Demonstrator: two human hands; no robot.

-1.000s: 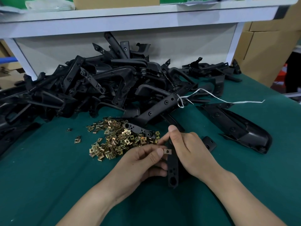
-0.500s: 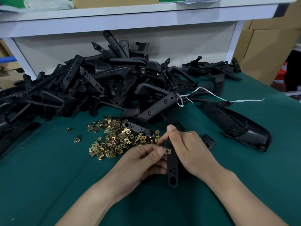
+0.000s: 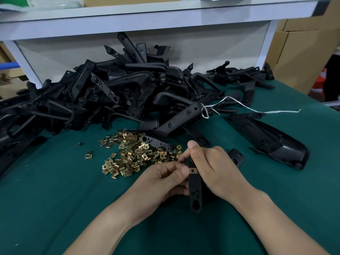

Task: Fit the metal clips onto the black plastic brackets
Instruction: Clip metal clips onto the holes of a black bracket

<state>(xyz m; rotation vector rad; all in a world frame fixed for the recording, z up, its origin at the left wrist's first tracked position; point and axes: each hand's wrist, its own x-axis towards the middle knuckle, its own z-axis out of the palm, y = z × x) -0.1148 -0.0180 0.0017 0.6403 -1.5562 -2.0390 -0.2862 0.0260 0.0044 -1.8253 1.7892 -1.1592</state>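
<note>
A narrow black plastic bracket (image 3: 195, 192) stands on edge on the green table, its round-holed end nearest me. My right hand (image 3: 213, 168) grips its upper part, thumb pointing up. My left hand (image 3: 165, 178) pinches a brass-coloured metal clip (image 3: 192, 170) and holds it against the bracket's left edge. A loose pile of metal clips (image 3: 136, 155) lies just left of my hands, with another small black bracket (image 3: 156, 143) resting on it.
A big heap of black brackets (image 3: 117, 92) fills the back of the green table (image 3: 55, 208) under a white shelf (image 3: 147, 17). A long black part (image 3: 270, 138) lies at the right, a white string (image 3: 257, 111) above it. Cardboard boxes (image 3: 303, 43) stand far right.
The clip sits slightly further onto the bracket's edge. Both hands have stayed almost where they were.
</note>
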